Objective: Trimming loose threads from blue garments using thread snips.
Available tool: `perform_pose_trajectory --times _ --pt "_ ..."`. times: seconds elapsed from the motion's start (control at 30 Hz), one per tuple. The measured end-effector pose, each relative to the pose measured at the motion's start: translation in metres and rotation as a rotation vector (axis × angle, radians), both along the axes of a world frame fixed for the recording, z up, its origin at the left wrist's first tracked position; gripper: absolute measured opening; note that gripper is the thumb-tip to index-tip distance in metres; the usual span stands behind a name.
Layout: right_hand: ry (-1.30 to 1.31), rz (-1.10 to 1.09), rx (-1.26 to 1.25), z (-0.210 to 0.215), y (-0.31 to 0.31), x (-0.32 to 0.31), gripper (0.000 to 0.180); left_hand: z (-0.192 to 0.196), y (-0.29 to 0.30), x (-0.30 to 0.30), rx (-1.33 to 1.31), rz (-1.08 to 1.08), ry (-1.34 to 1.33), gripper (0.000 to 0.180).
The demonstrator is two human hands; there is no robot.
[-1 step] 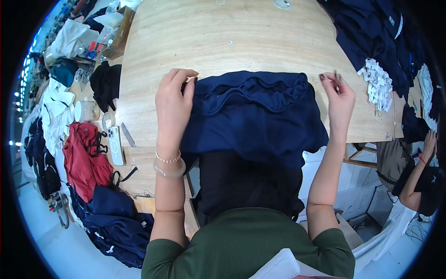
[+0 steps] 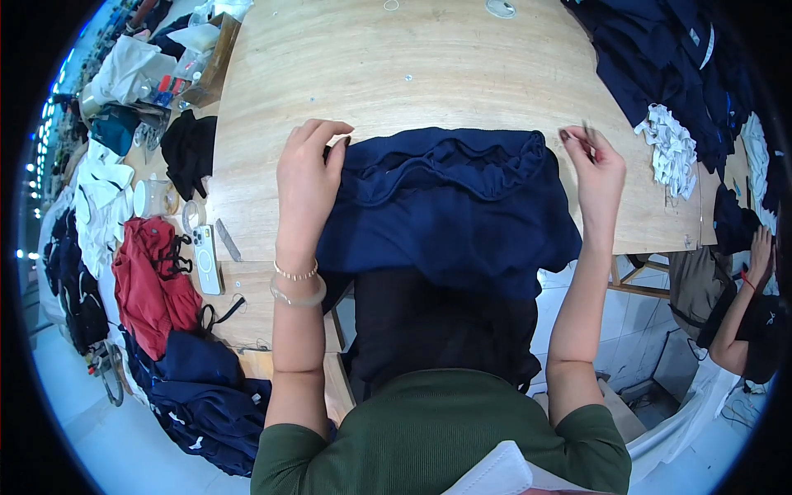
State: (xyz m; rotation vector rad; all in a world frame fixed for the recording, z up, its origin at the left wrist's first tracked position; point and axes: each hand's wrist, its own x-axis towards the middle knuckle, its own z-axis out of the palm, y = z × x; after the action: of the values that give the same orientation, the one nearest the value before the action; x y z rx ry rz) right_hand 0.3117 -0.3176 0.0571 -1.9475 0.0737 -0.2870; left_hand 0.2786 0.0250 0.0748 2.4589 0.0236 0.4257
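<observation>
A dark navy garment [image 2: 462,210] with a gathered, elasticated opening lies bunched at the table's front edge and hangs over my lap. At its upper left corner is my left hand [image 2: 312,169], thumb and fingertips drawn together in a pinch; what they hold, if anything, is too small to make out. My right hand [image 2: 601,169] is raised just right of the garment, apart from it, with its fingers pinched. A thin dark sliver shows at those fingertips, its kind unclear.
A wooden table [image 2: 396,41] spreads ahead. On the left lie a phone [image 2: 206,260], red cloth [image 2: 153,285] and a tape roll [image 2: 193,216]. White gathered strips [image 2: 668,153] and navy garments [image 2: 660,58] lie on the right. Another person's arm [image 2: 742,301] shows at far right.
My right hand has shifted slightly left, toward the garment. My left hand and the garment are almost unchanged.
</observation>
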Motion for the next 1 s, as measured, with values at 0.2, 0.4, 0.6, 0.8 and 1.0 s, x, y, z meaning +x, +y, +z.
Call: perform_pose_trajectory --times 0.2,0.4,0.6,0.8,1.0 --pt "0.101 0.217 -0.588 -0.018 0.009 0.02 0.029 -0.045 -0.002 0.004 0.509 -0.228 0.065 0.035" --pt "0.163 0.242 -0.396 -0.031 -0.015 0.007 0.027 -0.06 0.035 -0.002 0.63 -0.214 0.196 0.037" --pt "0.111 0.319 -0.438 -0.022 -0.001 -0.011 0.035 -0.035 0.018 -0.027 0.459 -0.275 0.032 0.039" --pt "-0.054 0.229 -0.486 -0.041 -0.003 -0.008 0.032 -0.051 0.034 -0.029 0.387 -0.303 0.073 0.03" --pt "-0.167 -0.075 0.085 -0.035 -0.037 -0.021 0.034 -0.027 0.044 -0.04 -0.302 -0.011 -0.057 0.019"
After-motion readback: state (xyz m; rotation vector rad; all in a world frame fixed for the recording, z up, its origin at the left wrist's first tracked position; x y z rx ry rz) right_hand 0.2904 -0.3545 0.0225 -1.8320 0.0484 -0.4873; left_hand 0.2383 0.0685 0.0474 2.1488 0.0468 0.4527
